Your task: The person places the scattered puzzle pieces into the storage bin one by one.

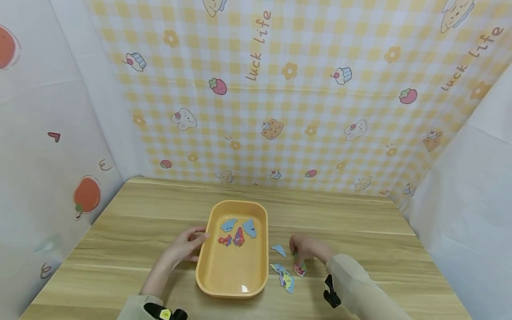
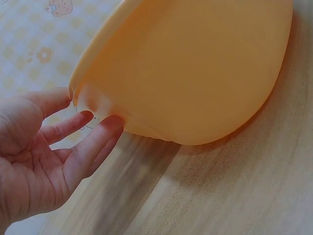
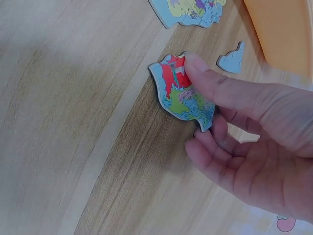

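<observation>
A yellow-orange plastic tray (image 1: 234, 278) stands on the table with several map puzzle pieces inside, among them a blue piece (image 1: 250, 228) and a red one (image 1: 238, 237). My left hand (image 1: 187, 244) holds the tray's left side, thumb at the rim and fingertips against the outer wall (image 2: 195, 73). To the tray's right, my right hand (image 3: 244, 122) pinches a red, green and blue map puzzle piece (image 3: 178, 88) between thumb and fingers. Beside it lie a small light-blue puzzle piece (image 1: 279, 250) and a larger yellow, purple and blue puzzle piece (image 1: 285, 279).
The wooden table (image 1: 380, 266) meets a yellow checked cloth backdrop (image 1: 304, 146) at its far edge. White cloth walls (image 1: 464, 186) stand at the left and right sides. Bare wood surrounds the tray and the loose pieces.
</observation>
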